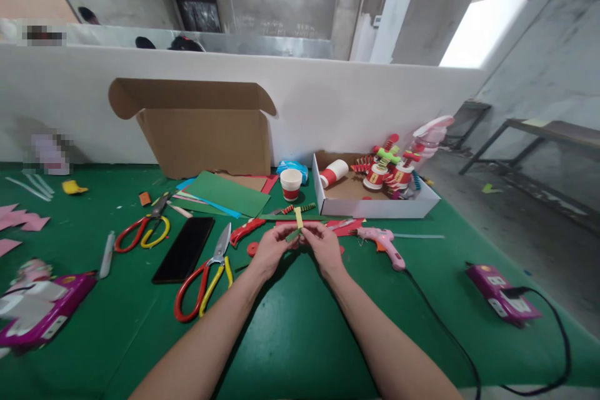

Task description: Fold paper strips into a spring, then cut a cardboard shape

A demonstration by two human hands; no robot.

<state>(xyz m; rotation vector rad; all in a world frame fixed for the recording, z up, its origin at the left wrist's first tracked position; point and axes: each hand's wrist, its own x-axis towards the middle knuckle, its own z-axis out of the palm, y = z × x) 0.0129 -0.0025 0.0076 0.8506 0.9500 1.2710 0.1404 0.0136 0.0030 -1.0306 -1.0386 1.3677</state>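
Noting the head view, we find the left hand (272, 251) and right hand (327, 251) closed in fingertip pinches on yellow and green paper strips (299, 217), which sit between the two hands, the yellow end upright beyond the fingertips. We judge the folding only just begun, with most pleats left to make, as no pleated stack shows; folded springs (307, 207) lie just beyond, near a red-banded cup (291, 194), and decorated cups (376, 177) sit in the white box (375, 209).

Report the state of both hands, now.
Left hand: closed, fingers pinching a green strip.
Right hand: fingers at the foot of the yellow strip; whether closed cannot be told.
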